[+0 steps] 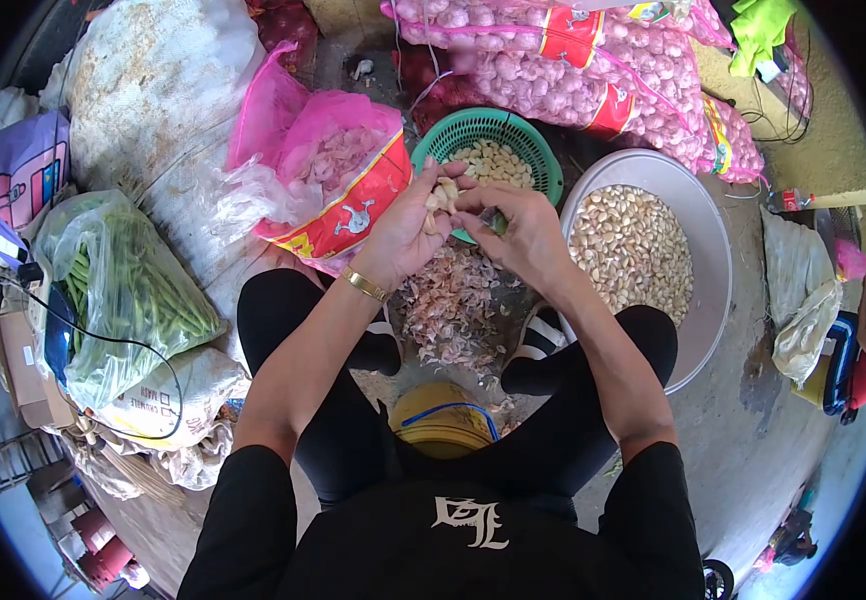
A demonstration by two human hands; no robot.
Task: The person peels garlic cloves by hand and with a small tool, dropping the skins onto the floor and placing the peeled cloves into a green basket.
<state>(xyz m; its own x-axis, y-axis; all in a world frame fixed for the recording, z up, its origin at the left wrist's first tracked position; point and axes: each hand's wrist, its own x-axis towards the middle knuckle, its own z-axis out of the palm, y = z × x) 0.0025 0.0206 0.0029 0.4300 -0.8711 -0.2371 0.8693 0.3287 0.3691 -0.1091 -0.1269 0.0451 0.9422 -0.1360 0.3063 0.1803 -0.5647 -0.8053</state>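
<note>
Several garlic cloves [441, 197] lie in my left hand [408, 225], whose fingers curl around them. My right hand [523, 235] meets it from the right, thumb and fingers pinched at the cloves; a small dark object, perhaps a blade, shows near its thumb. Just behind both hands is a green basket [544, 143] holding peeled cloves [493, 163]. To the right, a white basin [720, 265] holds many unpeeled cloves [633, 245]. Below the hands, a heap of garlic skins [448, 310] covers the floor between my feet.
A pink mesh bag [338, 190] of skins stands at the left. Full garlic sacks [563, 75] lie at the back. A bag of green beans [128, 290] is at far left. Between my legs is a yellow container [433, 415]. Another person [793, 535] is at lower right.
</note>
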